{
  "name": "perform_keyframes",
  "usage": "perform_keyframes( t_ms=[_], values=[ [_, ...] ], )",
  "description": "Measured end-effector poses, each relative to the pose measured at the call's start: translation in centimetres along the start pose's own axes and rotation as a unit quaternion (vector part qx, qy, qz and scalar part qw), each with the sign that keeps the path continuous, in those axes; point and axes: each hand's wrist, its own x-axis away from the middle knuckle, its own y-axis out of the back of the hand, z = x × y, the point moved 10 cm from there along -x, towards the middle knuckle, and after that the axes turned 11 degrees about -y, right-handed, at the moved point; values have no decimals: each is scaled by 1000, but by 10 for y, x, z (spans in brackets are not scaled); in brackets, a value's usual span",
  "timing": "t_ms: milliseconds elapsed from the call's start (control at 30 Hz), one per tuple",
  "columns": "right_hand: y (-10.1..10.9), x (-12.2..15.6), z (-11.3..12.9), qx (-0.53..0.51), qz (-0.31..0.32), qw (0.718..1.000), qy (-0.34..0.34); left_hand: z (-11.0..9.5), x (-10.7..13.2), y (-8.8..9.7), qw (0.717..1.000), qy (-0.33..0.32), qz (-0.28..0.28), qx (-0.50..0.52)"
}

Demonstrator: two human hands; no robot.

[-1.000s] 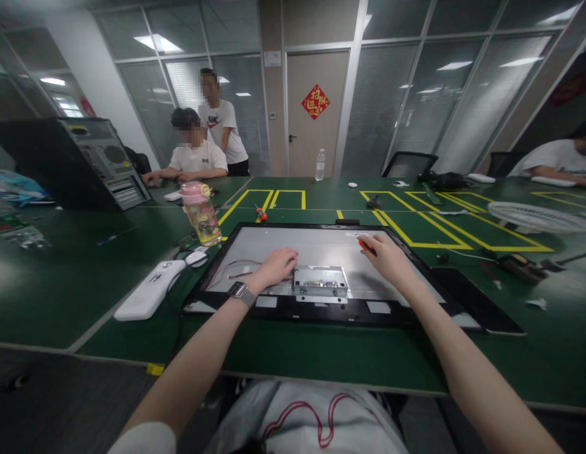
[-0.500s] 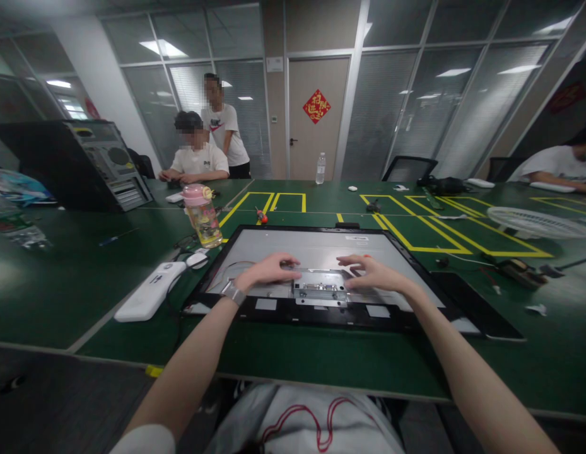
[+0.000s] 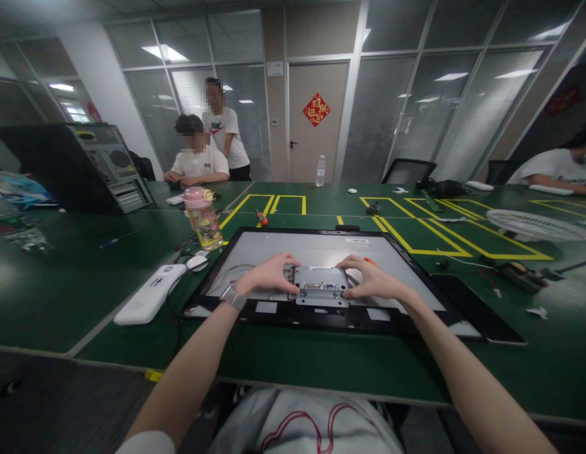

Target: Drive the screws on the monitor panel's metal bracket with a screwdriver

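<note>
A monitor panel (image 3: 311, 243) with a black frame lies on the green table, its grey metal back facing up. Near its front edge is a silver metal housing (image 3: 320, 277) with video ports along the side toward me. My left hand (image 3: 269, 275) grips the left end of this housing, thumb in front and fingers behind. At the opposite end, my right hand (image 3: 371, 279) holds it the same way. Thin cables (image 3: 231, 272) run over the panel left of the housing. Something orange (image 3: 369, 261) shows behind my right hand.
Left of the panel are a white power strip (image 3: 151, 293) and a pink-lidded bottle (image 3: 202, 217). A black slab (image 3: 477, 309) lies to the right. A computer case (image 3: 75, 167) stands far left, a racket (image 3: 539, 225) lies right. Two people (image 3: 198, 157) are across the table.
Both my hands have closed in on the ends of the metal housing. The housing has tipped, so its ported side shows more clearly.
</note>
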Motion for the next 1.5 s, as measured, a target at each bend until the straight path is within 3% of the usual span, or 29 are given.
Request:
perform_keyframes(
  t_ms=[133, 300, 567, 867, 1067, 1300, 1500],
  values=[
    [11, -1, 2, -22, -44, 999, 23, 0, -2, 8, 999, 10, -36, -1],
    [4, -12, -9, -9, -51, 999, -3, 8, -10, 3, 998, 15, -59, -12],
    [-7, -19, -23, 19, -21, 999, -35, 22, -14, -10, 999, 20, -35, -35],
    [-4, -21, -28, -62, -20, 997, -36, 18, -17, -6, 998, 13, -34, -57],
    [10, -7, -9, -67, -15, 998, -17, 7, -9, 1, 999, 18, -11, -27],
    [-9, 9, 3, -40, 83, 994, -63, 9, 0, -9, 999, 4, 41, 28],
    [-5, 7, 1, -31, 57, 997, -43, 4, -1, -9, 1000, 12, 24, 13]
  ],
)
